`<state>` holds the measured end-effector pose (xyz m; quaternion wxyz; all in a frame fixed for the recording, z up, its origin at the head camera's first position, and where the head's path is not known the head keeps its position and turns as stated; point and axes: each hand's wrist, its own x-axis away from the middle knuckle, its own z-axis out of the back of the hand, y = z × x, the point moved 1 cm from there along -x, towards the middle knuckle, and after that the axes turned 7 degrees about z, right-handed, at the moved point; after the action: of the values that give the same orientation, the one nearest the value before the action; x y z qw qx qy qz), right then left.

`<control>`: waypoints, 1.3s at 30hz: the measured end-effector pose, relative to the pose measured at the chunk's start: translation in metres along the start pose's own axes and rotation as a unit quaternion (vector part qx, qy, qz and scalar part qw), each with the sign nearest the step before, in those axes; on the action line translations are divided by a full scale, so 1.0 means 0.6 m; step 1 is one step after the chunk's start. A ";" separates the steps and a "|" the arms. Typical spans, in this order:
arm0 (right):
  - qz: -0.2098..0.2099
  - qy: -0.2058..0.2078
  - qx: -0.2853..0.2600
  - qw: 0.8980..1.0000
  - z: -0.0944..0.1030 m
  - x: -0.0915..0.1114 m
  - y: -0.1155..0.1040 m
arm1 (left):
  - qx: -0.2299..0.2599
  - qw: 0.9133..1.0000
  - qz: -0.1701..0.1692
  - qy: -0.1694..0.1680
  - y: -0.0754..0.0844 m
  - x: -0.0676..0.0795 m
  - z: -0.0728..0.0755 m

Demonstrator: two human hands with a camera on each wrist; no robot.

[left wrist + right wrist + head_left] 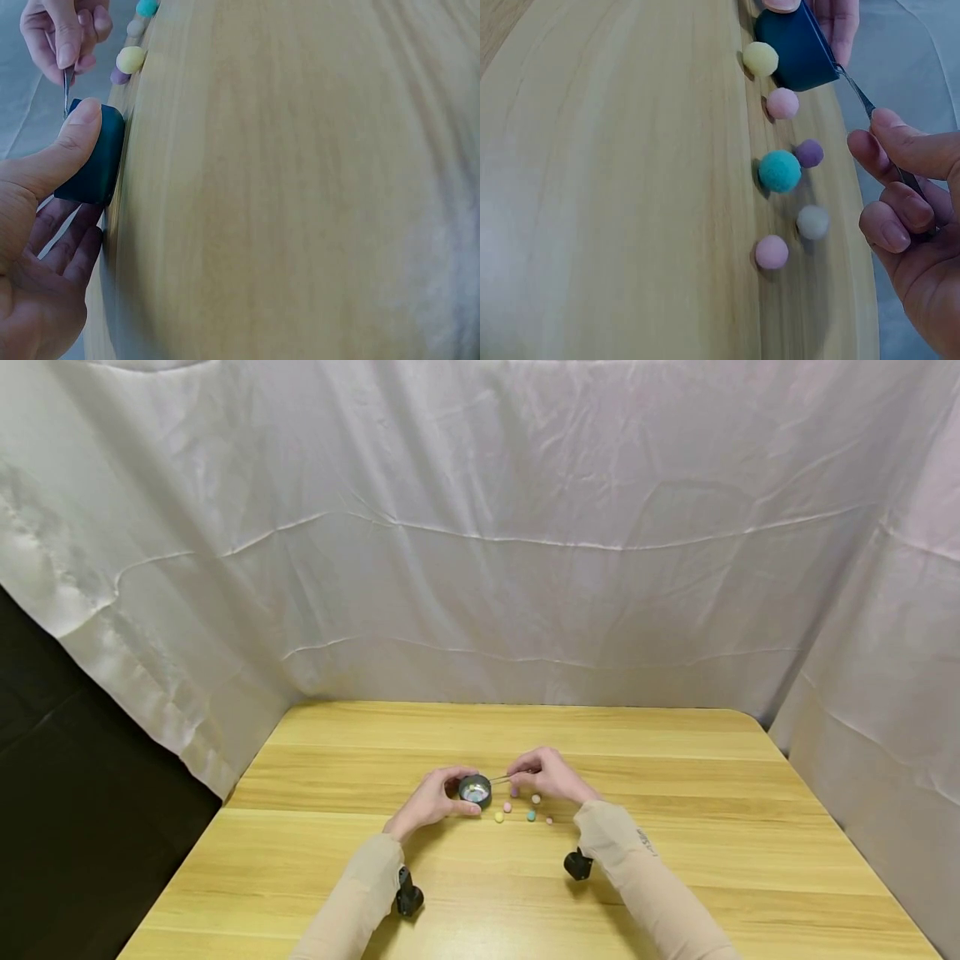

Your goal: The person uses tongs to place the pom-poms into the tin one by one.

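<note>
My left hand (pixel 431 797) holds a small dark round container (pixel 101 161) on the table, thumb on the near side and fingers round the far side. Its open top shows small pale-coloured bits inside in the head view. In my right hand (pixel 552 775) a pair of metal tweezers (pixel 860 94) is pinched, with the tips at the container's rim. Whether the tips grip anything is hidden. Beside the container lie fuzzy pom-poms: yellow (pixel 760 59), pink (pixel 783 103), purple (pixel 808 154), teal (pixel 779 171), whitish (pixel 813 223) and another pink one (pixel 772 253).
The wooden table (pixel 337 743) has a rounded far edge. Pale cloth curtains (pixel 480 593) hang behind it and to the sides, with a dark panel (pixel 67 793) at the left. Black wrist cameras (pixel 408 895) sit on both forearms, close over the tabletop.
</note>
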<state>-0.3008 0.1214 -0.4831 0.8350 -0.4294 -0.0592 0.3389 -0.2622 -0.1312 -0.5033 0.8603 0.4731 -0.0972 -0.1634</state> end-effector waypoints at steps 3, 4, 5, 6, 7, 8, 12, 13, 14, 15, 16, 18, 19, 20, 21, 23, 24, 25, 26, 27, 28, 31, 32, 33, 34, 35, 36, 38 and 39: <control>0.003 0.008 0.002 1.000 0.007 0.006 0.004 | 0.000 1.000 -0.002 -0.001 0.001 0.001 0.000; 0.004 0.010 0.001 1.000 0.009 0.009 0.007 | 0.000 1.000 -0.002 -0.001 0.001 0.001 0.000; 0.004 0.011 0.002 1.000 0.012 0.011 0.009 | 0.003 1.000 0.000 -0.002 0.001 0.001 0.000; 0.004 0.012 0.002 1.000 0.015 0.014 0.011 | 0.003 1.000 -0.001 -0.002 0.001 0.001 0.000; 0.003 0.013 0.001 1.000 0.019 0.017 0.013 | 0.003 1.000 -0.001 -0.002 0.001 0.002 0.000; 0.000 0.013 -0.001 1.000 0.022 0.020 0.015 | 0.003 1.000 -0.001 -0.001 0.001 0.002 -0.001; 0.000 0.016 -0.001 1.000 0.036 0.036 0.024 | 0.003 1.000 -0.001 0.001 0.001 0.002 -0.001; 0.003 0.016 0.000 1.000 0.039 0.040 0.028 | 0.003 1.000 -0.001 0.001 0.001 0.002 -0.001; 0.009 0.016 0.002 1.000 0.042 0.044 0.031 | 0.003 1.000 -0.001 0.002 0.001 0.002 -0.001; 0.012 0.016 0.003 1.000 0.044 0.049 0.035 | 0.004 1.000 -0.001 0.002 0.001 0.001 -0.001; 0.016 0.016 0.002 1.000 0.047 0.053 0.037 | 0.003 1.000 -0.001 0.002 0.000 0.001 -0.001; 0.019 0.014 0.000 1.000 0.053 0.062 0.042 | 0.002 1.000 0.000 0.003 -0.001 0.000 -0.001; 0.021 0.013 0.000 1.000 0.055 0.066 0.045 | 0.001 1.000 0.000 0.003 -0.002 0.000 -0.001; 0.019 0.011 -0.001 1.000 0.057 0.070 0.047 | 0.001 1.000 -0.001 0.003 -0.002 0.000 -0.001; 0.013 0.009 -0.004 1.000 0.060 0.074 0.050 | 0.000 1.000 -0.002 0.004 -0.002 0.000 -0.001; 0.004 0.005 -0.006 1.000 0.063 0.080 0.055 | 0.001 1.000 -0.002 0.003 -0.003 0.000 -0.001; -0.003 0.002 -0.008 1.000 0.064 0.082 0.057 | 0.002 1.000 -0.002 0.003 -0.003 0.000 -0.001; -0.007 -0.001 -0.011 1.000 0.065 0.085 0.059 | 0.003 1.000 -0.002 0.002 -0.003 0.000 -0.001; -0.013 -0.003 -0.014 1.000 0.067 0.087 0.060 | 0.004 1.000 -0.001 0.002 -0.003 0.000 -0.002; -0.018 -0.005 -0.017 1.000 0.068 0.089 0.061 | 0.004 1.000 0.000 0.001 -0.003 0.001 -0.002; -0.023 -0.007 -0.019 1.000 0.069 0.090 0.063 | 0.005 1.000 0.001 0.001 -0.003 0.001 -0.002; -0.029 -0.013 -0.026 0.999 0.071 0.093 0.065 | 0.005 1.000 0.002 0.001 -0.002 0.001 -0.002; -0.030 -0.013 -0.027 0.999 0.071 0.093 0.066 | 0.005 1.000 0.004 0.002 -0.002 0.001 -0.002; -0.031 -0.013 -0.028 0.999 0.071 0.093 0.066 | 0.004 1.000 0.005 0.002 -0.002 0.001 -0.001; -0.031 -0.013 -0.029 0.999 0.071 0.094 0.066 | 0.004 1.000 0.006 0.002 -0.001 0.001 -0.001; -0.030 -0.013 -0.030 0.999 0.071 0.094 0.066 | 0.003 1.000 0.007 0.002 -0.001 0.001 -0.001; -0.031 -0.012 -0.030 0.999 0.071 0.094 0.066 | -0.001 1.000 0.004 0.003 0.000 0.001 -0.001; -0.033 -0.011 -0.033 0.999 0.071 0.096 0.066 | -0.002 1.000 0.005 0.002 0.000 0.001 -0.001; -0.035 -0.011 -0.033 0.999 0.071 0.097 0.066 | -0.003 1.000 0.005 0.001 0.001 0.001 -0.001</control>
<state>-0.2938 0.2023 -0.4978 0.8308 -0.4510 -0.0941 0.3122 -0.2612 -0.1309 -0.5034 0.8624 0.4706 -0.0980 -0.1590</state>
